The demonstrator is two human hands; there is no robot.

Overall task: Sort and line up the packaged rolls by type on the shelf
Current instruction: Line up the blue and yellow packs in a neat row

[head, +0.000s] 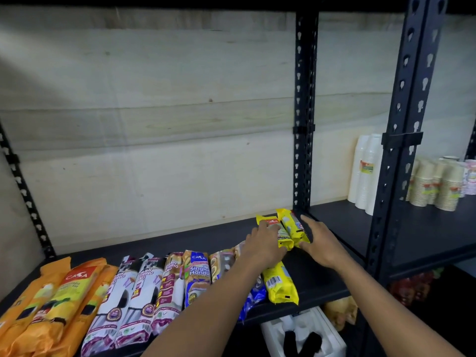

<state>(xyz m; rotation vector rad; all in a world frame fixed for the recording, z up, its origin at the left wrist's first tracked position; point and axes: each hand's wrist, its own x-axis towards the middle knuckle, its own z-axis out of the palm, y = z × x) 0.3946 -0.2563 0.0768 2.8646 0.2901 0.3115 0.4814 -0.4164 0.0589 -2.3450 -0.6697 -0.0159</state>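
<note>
step: I was squaring yellow rolls [288, 231] beside post [305, 124] | left hand [262, 244] on them, grip unclear | right hand [320, 244] grip wide, pressed flat | next: stray roll [280, 286] nearer me than post likely needed aligning

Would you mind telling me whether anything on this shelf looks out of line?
Two yellow rolls lie at the back right, touched by the left hand and right hand, while a third yellow roll lies apart near the front, barcode up. A blue roll beside it seems to overhang the front of the shelf.
</note>
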